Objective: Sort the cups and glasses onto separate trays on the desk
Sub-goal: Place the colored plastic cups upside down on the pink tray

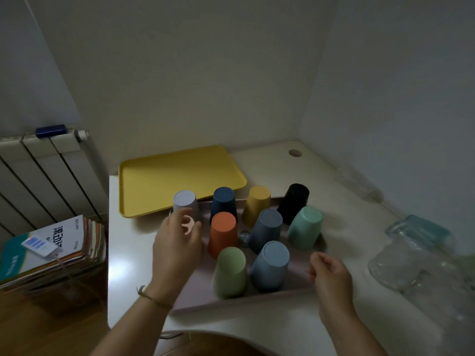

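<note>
- nine coloured plastic cups stand upside down on a mauve tray [280,295] at the middle of the white desk [270,163]
- back row: lavender cup [185,202], navy cup [223,202], yellow cup [257,205], black cup [295,201]
- middle row: orange cup [223,233], grey cup [267,229], mint cup [305,227]
- front row: light green cup [229,272], blue cup [270,264]
- yellow tray [164,183] lies bare behind them, its near edge just beside the mauve one
- left hand [177,244] is at the lavender cup's lower part, fingers curled, a small pink loop [189,223] between them; a firm grip cannot be told
- right hand [327,269], fingers curled, hangs at the mauve tray's right rim; contact unclear
- clear glasses [411,255], blurred, stand on the desk at the far right
- a stack of books [51,245] lies to the left of the desk
</note>
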